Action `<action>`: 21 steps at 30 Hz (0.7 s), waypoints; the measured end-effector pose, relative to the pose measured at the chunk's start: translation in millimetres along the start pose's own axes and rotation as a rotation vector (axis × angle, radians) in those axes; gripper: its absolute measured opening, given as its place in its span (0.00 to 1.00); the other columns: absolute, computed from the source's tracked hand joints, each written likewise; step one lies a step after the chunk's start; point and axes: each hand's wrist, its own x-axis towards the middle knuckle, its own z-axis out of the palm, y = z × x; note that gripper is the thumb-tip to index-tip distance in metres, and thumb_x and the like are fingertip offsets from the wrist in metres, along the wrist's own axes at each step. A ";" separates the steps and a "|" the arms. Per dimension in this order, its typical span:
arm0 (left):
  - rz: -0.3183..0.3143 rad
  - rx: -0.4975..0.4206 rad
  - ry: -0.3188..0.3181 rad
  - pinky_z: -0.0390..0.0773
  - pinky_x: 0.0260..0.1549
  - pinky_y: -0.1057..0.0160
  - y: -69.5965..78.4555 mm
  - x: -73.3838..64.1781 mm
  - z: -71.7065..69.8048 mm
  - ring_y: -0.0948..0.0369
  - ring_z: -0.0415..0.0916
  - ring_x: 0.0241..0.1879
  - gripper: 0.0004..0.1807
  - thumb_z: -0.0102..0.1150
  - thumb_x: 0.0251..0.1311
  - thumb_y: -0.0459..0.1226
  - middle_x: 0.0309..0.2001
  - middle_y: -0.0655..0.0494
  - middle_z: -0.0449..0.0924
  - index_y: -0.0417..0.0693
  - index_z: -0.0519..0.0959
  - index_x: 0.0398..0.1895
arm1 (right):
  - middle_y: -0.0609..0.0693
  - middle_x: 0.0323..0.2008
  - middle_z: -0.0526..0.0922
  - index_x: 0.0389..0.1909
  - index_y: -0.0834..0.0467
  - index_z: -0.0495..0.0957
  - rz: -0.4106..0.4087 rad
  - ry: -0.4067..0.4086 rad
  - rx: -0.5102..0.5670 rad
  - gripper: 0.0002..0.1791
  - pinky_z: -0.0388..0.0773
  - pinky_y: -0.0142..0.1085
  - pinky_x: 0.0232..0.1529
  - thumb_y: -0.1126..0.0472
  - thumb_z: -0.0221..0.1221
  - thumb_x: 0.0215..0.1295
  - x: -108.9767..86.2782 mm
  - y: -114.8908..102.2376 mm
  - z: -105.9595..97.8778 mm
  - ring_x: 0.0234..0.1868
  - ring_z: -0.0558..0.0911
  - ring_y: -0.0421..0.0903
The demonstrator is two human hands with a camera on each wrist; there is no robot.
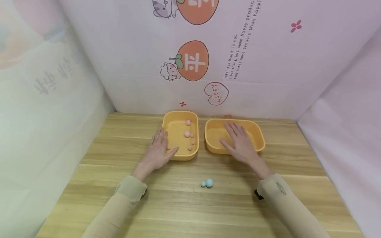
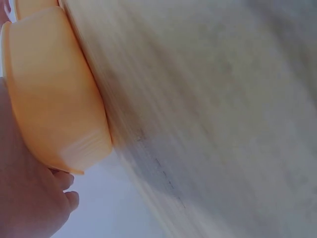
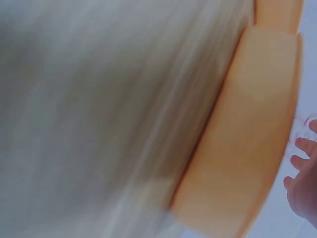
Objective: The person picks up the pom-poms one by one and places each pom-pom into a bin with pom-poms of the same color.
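Observation:
My left hand (image 1: 157,152) lies over the left wall of a yellow-orange bin (image 1: 181,158), fingers extended along the rim and thumb spread above its near edge. Several pink balls (image 1: 187,134) of different sizes sit in that bin, one of them partly covered by the hand. In the left wrist view the side of the bin (image 2: 54,94) fills the space beside my hand (image 2: 29,198). Over a second yellow-orange bin (image 1: 214,150) is my right hand (image 1: 242,145), fingers straight and spread, nothing in them. The right wrist view has this hand's fingers beyond the bin wall (image 3: 247,124).
Two light blue balls, a larger one (image 1: 209,183) and a smaller one (image 1: 203,184), lie side by side on the wooden table (image 1: 190,211) between my forearms. A white printed backdrop (image 1: 262,96) rises behind the bins, with white sheets on both sides.

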 end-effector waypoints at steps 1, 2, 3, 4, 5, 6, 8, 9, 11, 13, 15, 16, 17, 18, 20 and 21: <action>0.001 0.003 0.005 0.41 0.90 0.39 -0.5 0.0 0.3 0.39 0.37 0.91 0.57 0.41 0.81 0.68 0.91 0.36 0.32 0.32 0.43 0.89 | 0.63 0.90 0.51 0.90 0.57 0.51 0.006 0.000 -0.016 0.46 0.38 0.64 0.91 0.36 0.49 0.84 -2.9 6.4 0.0 0.91 0.49 0.66; 0.002 0.009 0.010 0.42 0.90 0.39 -0.9 0.1 0.7 0.39 0.37 0.91 0.57 0.41 0.81 0.69 0.91 0.36 0.32 0.31 0.43 0.89 | 0.63 0.90 0.50 0.90 0.57 0.50 0.015 -0.001 -0.024 0.46 0.37 0.64 0.91 0.35 0.48 0.84 -5.9 12.6 -0.3 0.91 0.47 0.66; 0.003 0.010 0.012 0.42 0.90 0.39 -1.0 0.1 0.6 0.39 0.37 0.91 0.57 0.42 0.80 0.69 0.91 0.35 0.33 0.31 0.43 0.89 | 0.64 0.90 0.49 0.90 0.58 0.49 0.021 -0.002 -0.023 0.46 0.36 0.65 0.91 0.35 0.48 0.84 -9.0 18.0 -1.4 0.91 0.46 0.67; 0.002 0.009 0.012 0.42 0.91 0.40 -0.7 0.0 0.0 0.40 0.37 0.91 0.58 0.42 0.80 0.69 0.91 0.36 0.33 0.32 0.42 0.89 | 0.65 0.90 0.48 0.90 0.58 0.49 0.027 0.000 -0.028 0.47 0.35 0.65 0.91 0.35 0.47 0.84 -12.0 23.1 -2.5 0.91 0.45 0.68; 0.003 0.009 0.014 0.42 0.91 0.40 -0.9 0.2 -0.1 0.39 0.38 0.91 0.58 0.42 0.80 0.69 0.91 0.35 0.33 0.31 0.42 0.89 | 0.65 0.90 0.47 0.90 0.59 0.50 0.033 0.005 -0.030 0.47 0.36 0.66 0.90 0.35 0.47 0.84 -15.1 28.1 -3.6 0.91 0.45 0.68; 0.003 0.006 0.016 0.42 0.91 0.40 -0.7 0.2 -0.7 0.40 0.38 0.91 0.59 0.42 0.80 0.70 0.91 0.35 0.34 0.31 0.42 0.89 | 0.66 0.90 0.48 0.90 0.60 0.50 0.036 0.011 -0.031 0.47 0.36 0.67 0.90 0.36 0.47 0.84 -18.0 32.7 -5.2 0.90 0.45 0.69; 0.003 -0.007 0.015 0.41 0.91 0.41 -0.6 -0.3 -1.5 0.40 0.38 0.91 0.59 0.43 0.79 0.70 0.91 0.35 0.34 0.32 0.42 0.89 | 0.67 0.89 0.49 0.89 0.60 0.51 0.045 0.020 -0.035 0.46 0.37 0.69 0.89 0.36 0.48 0.84 -24.0 41.0 -8.6 0.90 0.45 0.69; 0.003 -0.016 0.014 0.40 0.91 0.41 -0.6 -0.5 -1.7 0.40 0.37 0.91 0.59 0.44 0.79 0.69 0.91 0.35 0.34 0.32 0.42 0.89 | 0.67 0.89 0.49 0.89 0.61 0.51 0.050 0.023 -0.044 0.46 0.38 0.70 0.89 0.36 0.48 0.84 -26.7 45.1 -10.2 0.90 0.45 0.69; 0.003 -0.023 0.014 0.40 0.91 0.40 -0.9 -0.9 -1.7 0.40 0.37 0.91 0.59 0.45 0.79 0.69 0.91 0.35 0.34 0.31 0.42 0.89 | 0.67 0.89 0.48 0.89 0.61 0.50 0.068 0.018 -0.065 0.47 0.39 0.72 0.88 0.35 0.47 0.84 -32.1 53.4 -12.6 0.90 0.44 0.69; 0.003 -0.023 0.014 0.40 0.91 0.40 -0.9 -1.4 -1.9 0.40 0.37 0.91 0.59 0.45 0.79 0.69 0.91 0.35 0.34 0.31 0.42 0.89 | 0.67 0.90 0.46 0.90 0.62 0.48 0.093 0.000 -0.082 0.49 0.38 0.73 0.87 0.33 0.46 0.84 -37.1 60.9 -14.4 0.91 0.42 0.69; 0.004 -0.019 0.017 0.40 0.91 0.40 -1.3 -1.3 -1.1 0.39 0.37 0.91 0.59 0.44 0.80 0.69 0.91 0.34 0.35 0.31 0.42 0.89 | 0.68 0.90 0.42 0.90 0.63 0.44 0.124 -0.022 -0.105 0.52 0.36 0.72 0.87 0.31 0.44 0.84 -41.4 66.8 -16.1 0.91 0.42 0.69; 0.005 -0.016 0.018 0.40 0.91 0.40 -1.2 -1.4 -1.2 0.39 0.37 0.91 0.59 0.44 0.80 0.69 0.91 0.34 0.35 0.31 0.43 0.89 | 0.68 0.90 0.41 0.90 0.64 0.42 0.139 -0.030 -0.115 0.53 0.35 0.72 0.88 0.30 0.44 0.84 -43.2 69.0 -16.8 0.91 0.41 0.70; 0.007 -0.015 0.018 0.41 0.90 0.40 -1.1 -1.3 -1.3 0.39 0.37 0.91 0.59 0.44 0.80 0.69 0.91 0.34 0.35 0.30 0.43 0.89 | 0.69 0.90 0.40 0.90 0.64 0.41 0.153 -0.036 -0.124 0.54 0.34 0.71 0.88 0.29 0.43 0.83 -44.9 70.8 -17.3 0.90 0.41 0.70; 0.008 -0.019 0.019 0.41 0.90 0.40 -1.0 -1.3 -1.5 0.39 0.37 0.91 0.59 0.44 0.80 0.69 0.91 0.34 0.35 0.30 0.43 0.89 | 0.69 0.90 0.39 0.90 0.65 0.40 0.166 -0.039 -0.131 0.55 0.33 0.70 0.88 0.29 0.42 0.83 -46.2 72.3 -17.8 0.90 0.42 0.71; 0.009 -0.022 0.018 0.41 0.90 0.40 -0.6 -0.9 -1.6 0.39 0.37 0.91 0.59 0.43 0.80 0.70 0.91 0.34 0.35 0.30 0.43 0.89 | 0.69 0.89 0.37 0.89 0.67 0.39 0.191 -0.044 -0.143 0.57 0.33 0.69 0.89 0.27 0.42 0.82 -48.4 73.9 -19.4 0.90 0.43 0.72; 0.010 -0.027 0.015 0.41 0.90 0.40 -0.3 -0.8 -1.7 0.39 0.36 0.91 0.59 0.43 0.80 0.69 0.91 0.34 0.34 0.30 0.43 0.89 | 0.70 0.89 0.37 0.89 0.67 0.38 0.201 -0.043 -0.148 0.57 0.33 0.69 0.89 0.27 0.41 0.82 -49.3 74.8 -19.8 0.90 0.44 0.72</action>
